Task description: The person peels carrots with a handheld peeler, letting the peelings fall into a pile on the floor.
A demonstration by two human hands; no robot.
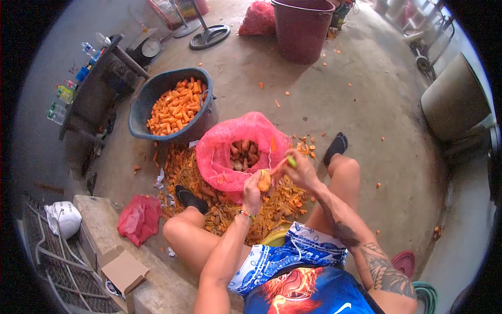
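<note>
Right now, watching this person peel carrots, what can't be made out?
Head view:
- peeler: blade too small, partly covered by the right hand.
- carrot: lower end wrapped by the left hand.
- pink sack: folded rim hides how full it is.
- red bucket: contents unseen, rim cut by the top edge.
- bottles, left: labels too small, blurred.

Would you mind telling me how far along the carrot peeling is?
Done: the dark round plastic tub is heaped with peeled carrot pieces, and orange peelings litter the concrete floor. In hand: the left hand holds a carrot while the right hand works a green-handled peeler. Left: the pink mesh sack holds more unpeeled carrots.
</note>
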